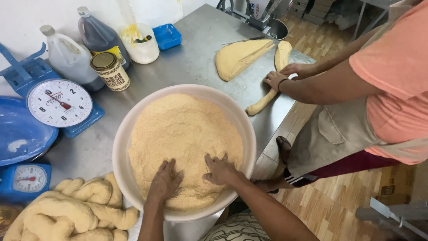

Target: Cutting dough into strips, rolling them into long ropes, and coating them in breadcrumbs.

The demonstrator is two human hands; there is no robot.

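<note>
A wide pale bowl (119,147) sits on the steel table (196,58), filled with fine tan crumbs (183,129). My left hand (164,180) and my right hand (220,169) both press palm-down into the crumbs at the bowl's near side, fingers spread, holding nothing. To the left of the bowl lies a pile of twisted dough pieces (73,209). Across the table a co-worker in an orange shirt and apron rolls a long dough rope (267,96) with both hands (285,76). A slab of dough (240,56) lies beyond it.
At the back left stand a blue dial scale (60,105), a second small scale (26,178), two jugs (69,58), a tin can (110,70), a white tub (142,44) and a blue tray (167,35). A knife (243,41) lies by the slab.
</note>
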